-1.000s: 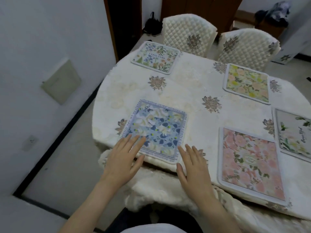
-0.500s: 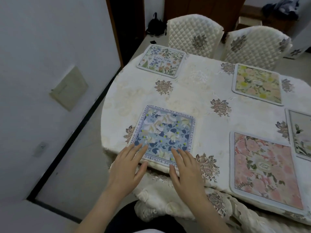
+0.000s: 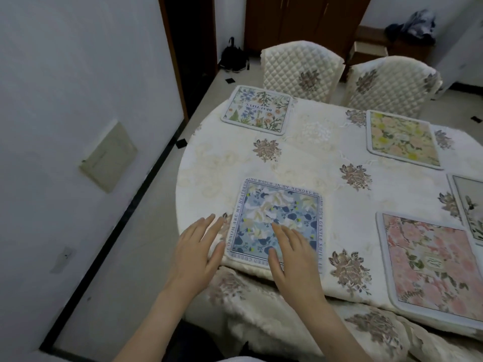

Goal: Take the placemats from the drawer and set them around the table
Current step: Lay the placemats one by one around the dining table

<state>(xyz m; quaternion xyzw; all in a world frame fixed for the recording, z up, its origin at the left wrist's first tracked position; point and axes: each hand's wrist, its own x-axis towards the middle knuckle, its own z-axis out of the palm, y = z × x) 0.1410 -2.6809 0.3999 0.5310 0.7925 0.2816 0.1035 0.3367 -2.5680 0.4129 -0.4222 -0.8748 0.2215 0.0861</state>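
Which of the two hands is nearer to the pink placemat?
The right hand. It lies flat on the blue placemat, to the left of the pink placemat. The left hand is farther left, beside the blue placemat's left edge.

home dining room, clothed table (image 3: 300,158), quilted chairs (image 3: 300,69)

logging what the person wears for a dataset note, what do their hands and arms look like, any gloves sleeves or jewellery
Both hands are bare: no gloves on the left hand or the right hand, and no rings, watch or bracelet show. Both forearms are uncovered as far as the frame's bottom edge, so no sleeve is in view.
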